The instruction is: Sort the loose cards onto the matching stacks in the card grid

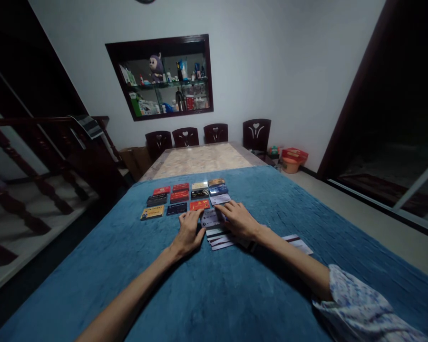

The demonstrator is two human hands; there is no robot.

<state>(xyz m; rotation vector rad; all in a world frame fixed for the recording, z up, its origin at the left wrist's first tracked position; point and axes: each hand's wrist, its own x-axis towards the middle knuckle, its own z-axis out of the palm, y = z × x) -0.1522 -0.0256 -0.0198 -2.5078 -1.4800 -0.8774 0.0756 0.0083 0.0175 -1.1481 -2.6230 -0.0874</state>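
Note:
A pale lilac card (211, 218) lies between my two hands, above a fanned pile of similar cards (221, 242) that show dark stripes. My left hand (189, 232) grips the card's left edge with thumb and forefinger. From the other side my right hand (237, 219) is closed over the card's right part, its fingertips at the top edge; its thumb is hidden. Just beyond, stacks of cards stand in rows: a red stack (199, 204), a dark blue stack (177, 209), a yellow stack (152, 212) and several others. A white card (220, 199) tops the stack nearest my right fingertips.
A blue cloth (128, 266) covers the near part of the table; its bare marble-like top (203, 157) shows beyond. Striped cards (297, 243) lie right of my right forearm. Dark chairs (257, 135) stand at the far end. A wooden railing (32, 161) is at left.

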